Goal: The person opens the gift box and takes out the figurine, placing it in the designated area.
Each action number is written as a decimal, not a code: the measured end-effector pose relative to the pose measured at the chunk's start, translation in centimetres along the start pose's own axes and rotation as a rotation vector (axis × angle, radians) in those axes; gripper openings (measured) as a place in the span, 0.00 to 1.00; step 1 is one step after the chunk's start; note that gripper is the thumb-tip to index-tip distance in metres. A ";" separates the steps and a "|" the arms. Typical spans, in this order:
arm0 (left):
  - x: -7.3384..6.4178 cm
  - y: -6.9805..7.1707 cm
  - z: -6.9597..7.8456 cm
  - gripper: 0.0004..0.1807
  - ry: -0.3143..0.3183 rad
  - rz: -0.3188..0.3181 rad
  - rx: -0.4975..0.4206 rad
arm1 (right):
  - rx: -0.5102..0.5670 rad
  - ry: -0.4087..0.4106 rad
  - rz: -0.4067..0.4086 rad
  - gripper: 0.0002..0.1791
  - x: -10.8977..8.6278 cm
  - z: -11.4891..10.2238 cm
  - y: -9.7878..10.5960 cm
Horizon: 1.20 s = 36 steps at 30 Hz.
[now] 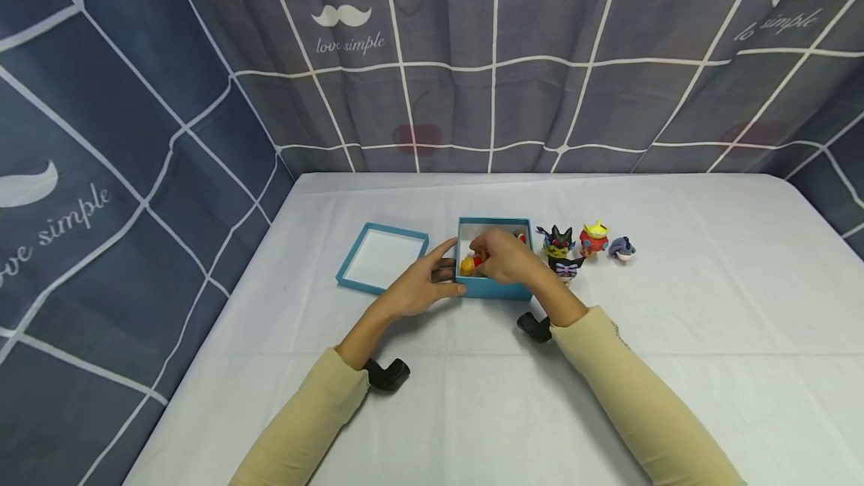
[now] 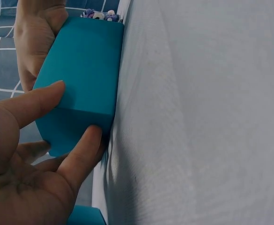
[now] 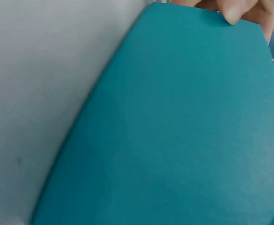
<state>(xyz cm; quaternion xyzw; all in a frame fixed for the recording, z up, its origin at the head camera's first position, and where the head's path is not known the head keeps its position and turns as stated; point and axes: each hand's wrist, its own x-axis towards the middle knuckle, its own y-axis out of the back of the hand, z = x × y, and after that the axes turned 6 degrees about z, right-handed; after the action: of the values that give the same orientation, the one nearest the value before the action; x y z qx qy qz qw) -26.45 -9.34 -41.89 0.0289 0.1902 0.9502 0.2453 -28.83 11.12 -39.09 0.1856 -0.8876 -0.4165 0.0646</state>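
A blue box [image 1: 496,289], open at the top, stands on the white table. My left hand [image 1: 421,287] holds its near left corner, thumb on the front wall and fingers along the left side; the left wrist view shows these fingers [image 2: 83,157] against the box. Reaching down into the box, my right hand [image 1: 502,255] grips a small yellow-and-red figurine [image 1: 469,266], partly covered by the fingers. Another bit of red [image 1: 522,238] shows at the box's right inner side. The right wrist view is mostly filled by the box's front wall [image 3: 174,117].
The box's lid [image 1: 381,257] lies inner side up to the left. Right of the box stand several figurines: a black-eared one with yellow [image 1: 559,242], one with a purple bow [image 1: 565,268], a red-and-yellow one [image 1: 594,238] and a blue-grey one [image 1: 622,248]. A grid-patterned curtain [image 1: 445,96] hangs behind.
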 end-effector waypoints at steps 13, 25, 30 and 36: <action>-0.1 0.1 0.1 0.47 -0.007 -0.009 -0.003 | 0.082 0.011 -0.061 0.16 0.2 0.2 -0.3; 0.0 -0.1 0.0 0.47 -0.015 -0.011 -0.003 | 0.062 0.029 0.026 0.13 0.0 0.3 -0.4; 0.0 -0.1 0.1 0.46 -0.027 -0.021 -0.009 | 0.063 0.057 0.084 0.10 -0.1 0.5 -0.4; 0.0 -0.1 -0.1 0.46 -0.019 -0.014 0.000 | 0.151 0.080 0.127 0.10 -0.3 0.9 -0.6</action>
<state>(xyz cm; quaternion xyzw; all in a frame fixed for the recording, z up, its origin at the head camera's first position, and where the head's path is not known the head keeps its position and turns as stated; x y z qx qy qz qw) -26.39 -9.28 -41.98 0.0365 0.1878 0.9481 0.2539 -28.65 11.46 -40.11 0.1499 -0.9231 -0.3358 0.1120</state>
